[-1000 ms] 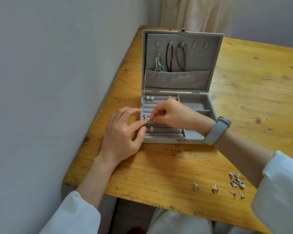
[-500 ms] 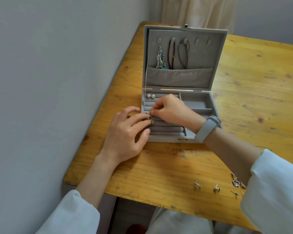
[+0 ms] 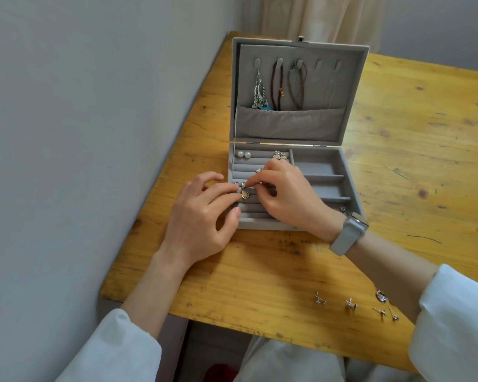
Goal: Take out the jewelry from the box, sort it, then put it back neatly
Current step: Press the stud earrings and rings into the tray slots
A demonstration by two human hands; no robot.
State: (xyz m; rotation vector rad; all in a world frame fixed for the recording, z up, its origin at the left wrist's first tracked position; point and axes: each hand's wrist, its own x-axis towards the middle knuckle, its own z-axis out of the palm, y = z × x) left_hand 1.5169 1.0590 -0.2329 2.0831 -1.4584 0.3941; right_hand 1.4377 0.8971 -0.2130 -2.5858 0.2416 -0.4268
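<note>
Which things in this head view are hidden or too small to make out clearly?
- Ring rolls under the right hand: covered.
- Silver piece on the table: partly behind the right forearm.
- Stud earrings: too small for detail.
- Necklace ends: inside the lid pocket.

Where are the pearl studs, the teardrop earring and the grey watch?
pearl studs (image 3: 243,154): head view, between the two pearls.
teardrop earring (image 3: 244,194): head view, gold-rimmed drop.
grey watch (image 3: 347,235): head view, strap on right wrist.

Soft, even daylight is falling across the table (image 3: 398,139), hands are casting faint shadows on it, and edges around it are bending and blurring slightly.
</note>
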